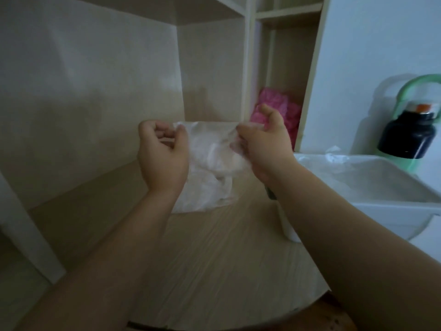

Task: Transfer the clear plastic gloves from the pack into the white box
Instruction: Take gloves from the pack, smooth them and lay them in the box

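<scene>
Pale wood desk (226,254) with a matching back panel and shelf compartments above. Both forearms reach forward over it. Between the two hands hangs a crumpled bundle of clear plastic gloves (212,156), thin, filmy and milky-translucent, heavily creased; its lower edge droops down to the desk surface below the wrists. Whether the outer layer is the pack or loose gloves cannot be told. Left hand (162,158): palm toward the camera, fingers curled, pinching the bundle's upper left corner. Right hand (265,149): gripping the upper right corner, with one finger raised clear of the plastic. Just right of the right forearm stands the white box (391,209), with more clear film (334,156) lying in it. Beyond the box stands a dark bottle (408,137) with a green loop handle. Behind the right hand, a pink bundle (288,111) sits in a shelf compartment.
</scene>
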Action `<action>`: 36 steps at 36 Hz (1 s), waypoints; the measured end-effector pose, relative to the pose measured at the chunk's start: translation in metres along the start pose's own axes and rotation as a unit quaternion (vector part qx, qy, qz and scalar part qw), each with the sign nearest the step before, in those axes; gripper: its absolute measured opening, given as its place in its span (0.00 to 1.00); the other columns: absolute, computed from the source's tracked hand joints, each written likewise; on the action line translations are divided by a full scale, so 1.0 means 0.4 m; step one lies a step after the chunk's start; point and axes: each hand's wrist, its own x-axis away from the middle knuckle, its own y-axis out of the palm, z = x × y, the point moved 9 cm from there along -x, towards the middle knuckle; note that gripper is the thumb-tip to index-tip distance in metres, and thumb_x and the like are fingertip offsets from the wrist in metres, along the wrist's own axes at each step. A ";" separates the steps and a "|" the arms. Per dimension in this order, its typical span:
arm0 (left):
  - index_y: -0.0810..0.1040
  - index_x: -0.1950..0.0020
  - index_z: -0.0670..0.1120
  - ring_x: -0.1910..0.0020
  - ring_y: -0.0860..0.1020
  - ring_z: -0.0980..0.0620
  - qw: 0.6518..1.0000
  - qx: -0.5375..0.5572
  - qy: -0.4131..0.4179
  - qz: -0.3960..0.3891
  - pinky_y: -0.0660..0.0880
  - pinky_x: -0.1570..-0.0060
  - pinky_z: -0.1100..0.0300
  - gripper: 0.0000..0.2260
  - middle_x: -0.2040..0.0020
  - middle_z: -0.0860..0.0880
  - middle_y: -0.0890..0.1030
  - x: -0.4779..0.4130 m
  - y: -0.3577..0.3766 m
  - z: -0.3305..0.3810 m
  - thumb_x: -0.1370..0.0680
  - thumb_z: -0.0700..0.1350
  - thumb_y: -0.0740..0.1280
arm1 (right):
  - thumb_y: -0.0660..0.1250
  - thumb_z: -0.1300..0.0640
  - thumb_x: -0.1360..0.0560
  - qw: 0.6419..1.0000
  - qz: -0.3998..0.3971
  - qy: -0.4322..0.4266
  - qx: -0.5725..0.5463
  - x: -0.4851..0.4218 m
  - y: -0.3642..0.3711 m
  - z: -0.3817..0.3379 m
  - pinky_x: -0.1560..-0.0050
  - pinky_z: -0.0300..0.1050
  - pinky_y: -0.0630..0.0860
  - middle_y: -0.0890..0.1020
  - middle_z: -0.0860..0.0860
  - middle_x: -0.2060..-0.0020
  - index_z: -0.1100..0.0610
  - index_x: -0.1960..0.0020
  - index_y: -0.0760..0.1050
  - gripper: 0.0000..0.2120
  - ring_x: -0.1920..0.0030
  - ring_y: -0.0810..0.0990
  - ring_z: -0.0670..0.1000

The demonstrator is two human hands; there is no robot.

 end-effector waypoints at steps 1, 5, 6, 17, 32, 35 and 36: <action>0.67 0.51 0.48 0.69 0.73 0.65 1.000 0.010 0.009 0.001 0.66 0.66 0.75 0.11 0.63 0.58 0.73 0.002 0.003 0.014 0.26 0.47 0.69 | 0.63 0.67 0.25 0.999 0.018 -0.015 0.032 -0.005 -0.027 -0.024 0.68 0.35 0.77 0.74 0.49 0.66 0.51 0.31 0.63 0.26 0.70 0.74 0.44; 0.66 0.46 0.49 0.68 0.72 0.62 0.996 0.076 0.044 -0.002 0.69 0.63 0.70 0.14 0.60 0.56 0.71 0.011 0.029 0.063 0.27 0.46 0.68 | 0.62 0.64 0.22 0.991 0.042 -0.064 0.108 -0.023 -0.127 -0.088 0.60 0.32 0.76 0.77 0.46 0.55 0.49 0.29 0.63 0.24 0.55 0.78 0.46; 0.67 0.46 0.49 0.67 0.72 0.63 0.994 0.097 0.046 -0.011 0.69 0.63 0.70 0.13 0.60 0.56 0.71 0.024 0.055 0.083 0.27 0.45 0.67 | 0.62 0.63 0.22 0.987 0.047 -0.071 0.135 -0.027 -0.165 -0.103 0.58 0.32 0.77 0.78 0.49 0.49 0.49 0.29 0.63 0.24 0.51 0.78 0.48; 0.71 0.41 0.56 0.47 0.73 0.65 0.922 0.100 0.018 -0.374 0.68 0.48 0.70 0.17 0.46 0.60 0.75 0.218 0.379 0.224 0.27 0.54 0.71 | 0.57 0.68 0.22 0.976 0.084 0.028 0.198 -0.055 -0.461 -0.097 0.75 0.38 0.69 0.78 0.51 0.55 0.48 0.29 0.63 0.26 0.73 0.71 0.46; 0.78 0.37 0.42 0.51 0.80 0.42 0.927 -0.046 0.278 -0.248 0.76 0.54 0.54 0.17 0.47 0.42 0.81 0.262 0.417 0.351 0.25 0.40 0.62 | 0.59 0.70 0.23 0.989 0.132 0.062 0.015 -0.083 -0.476 -0.108 0.76 0.39 0.66 0.77 0.57 0.56 0.52 0.35 0.70 0.21 0.73 0.69 0.48; 0.83 0.45 0.41 0.58 0.81 0.45 0.925 -0.037 0.313 -0.211 0.76 0.60 0.59 0.15 0.53 0.44 0.83 0.244 0.402 0.359 0.26 0.41 0.60 | 0.60 0.69 0.23 0.984 0.150 0.060 0.081 -0.080 -0.514 -0.105 0.74 0.41 0.67 0.76 0.56 0.60 0.52 0.36 0.71 0.19 0.71 0.68 0.49; 0.84 0.47 0.41 0.59 0.81 0.47 0.922 -0.043 0.326 -0.204 0.75 0.61 0.61 0.14 0.53 0.44 0.83 0.239 0.399 0.359 0.26 0.40 0.61 | 0.60 0.69 0.23 0.983 0.147 0.063 0.095 -0.079 -0.524 -0.100 0.76 0.39 0.66 0.75 0.56 0.63 0.52 0.37 0.72 0.18 0.73 0.68 0.48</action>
